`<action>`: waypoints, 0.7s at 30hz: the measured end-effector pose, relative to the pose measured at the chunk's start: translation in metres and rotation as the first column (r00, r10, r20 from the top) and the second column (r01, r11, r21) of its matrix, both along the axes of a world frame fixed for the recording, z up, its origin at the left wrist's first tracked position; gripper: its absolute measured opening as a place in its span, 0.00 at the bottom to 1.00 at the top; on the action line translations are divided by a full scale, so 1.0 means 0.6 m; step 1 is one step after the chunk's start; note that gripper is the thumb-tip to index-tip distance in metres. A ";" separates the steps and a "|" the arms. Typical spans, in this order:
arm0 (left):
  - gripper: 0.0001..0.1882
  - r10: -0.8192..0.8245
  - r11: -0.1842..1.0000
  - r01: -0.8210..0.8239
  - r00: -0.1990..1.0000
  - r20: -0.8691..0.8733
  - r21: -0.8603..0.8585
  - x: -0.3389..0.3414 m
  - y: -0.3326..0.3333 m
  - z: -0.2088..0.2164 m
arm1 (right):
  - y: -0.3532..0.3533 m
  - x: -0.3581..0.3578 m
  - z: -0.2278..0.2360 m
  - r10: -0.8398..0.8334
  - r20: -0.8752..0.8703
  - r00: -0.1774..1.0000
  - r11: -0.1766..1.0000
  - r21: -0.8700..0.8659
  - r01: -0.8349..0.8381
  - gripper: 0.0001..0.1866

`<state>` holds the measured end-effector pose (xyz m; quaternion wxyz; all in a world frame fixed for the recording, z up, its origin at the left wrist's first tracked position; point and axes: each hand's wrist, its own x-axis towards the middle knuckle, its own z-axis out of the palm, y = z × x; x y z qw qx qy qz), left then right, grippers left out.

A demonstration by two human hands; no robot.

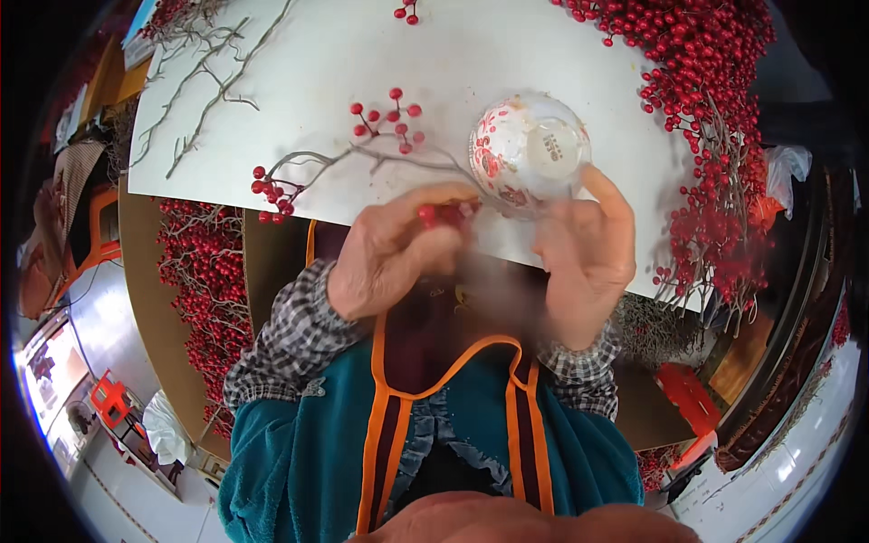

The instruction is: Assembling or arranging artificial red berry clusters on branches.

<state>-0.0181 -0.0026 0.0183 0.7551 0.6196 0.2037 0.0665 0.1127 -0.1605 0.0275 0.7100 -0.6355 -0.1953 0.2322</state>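
Close to the table's near edge, my left hand (394,249) is closed, pinching a small sprig of red berries (444,215) between thumb and fingers. My right hand (590,249) is raised beside an upturned white bowl (554,149) with a red pattern, one finger by its rim. Motion smears its other fingertips, so whether they hold anything is unclear. A bare-stemmed twig (398,161) with red berries at its left end lies on the table beyond my left hand. Its right end passes toward the bowl's near side, partly blurred.
Piles of red berry branches (697,100) cover the right of the white table (299,100). Bare twigs (213,86) lie at far left. A cardboard box (158,335) holding more berry branches (204,290) stands below the table's left edge. Orange-red stools (688,398) flank me.
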 end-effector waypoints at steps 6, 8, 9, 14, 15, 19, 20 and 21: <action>0.16 -0.202 0.901 0.231 0.973 -0.115 0.367 -0.053 0.063 0.094 | -0.033 0.041 0.001 0.021 0.123 0.992 0.999 -0.051 -0.015 0.16; 0.13 -0.104 0.888 0.102 0.994 -0.021 0.448 -0.053 0.082 0.131 | -0.041 0.050 -0.003 0.090 0.143 0.986 0.996 -0.032 -0.086 0.13; 0.12 -0.020 0.883 -0.001 0.999 0.039 0.470 -0.044 0.089 0.144 | -0.043 0.056 -0.006 0.100 0.178 0.979 0.995 -0.013 -0.099 0.12; 0.12 -0.012 0.194 -0.161 0.986 0.167 0.968 0.101 0.210 0.093 | -0.052 0.071 -0.005 0.223 0.161 0.961 0.970 0.063 -0.236 0.10; 0.13 -0.075 0.137 -0.220 0.970 0.232 0.966 0.129 0.230 0.074 | -0.056 0.074 -0.002 0.287 0.176 0.941 0.953 0.049 -0.300 0.10; 0.22 -0.057 -0.041 -0.094 0.994 0.092 0.995 0.183 0.267 0.023 | -0.058 0.081 0.003 0.295 0.133 0.946 0.953 0.035 -0.302 0.10; 0.22 -0.076 0.039 -0.066 0.995 0.069 0.997 0.195 0.270 0.016 | -0.056 0.084 0.003 0.299 0.145 0.943 0.952 0.030 -0.306 0.11; 0.20 -0.022 0.156 -0.034 0.999 0.038 0.987 0.203 0.269 0.008 | -0.052 0.086 0.004 0.329 0.163 0.930 0.942 0.015 -0.336 0.11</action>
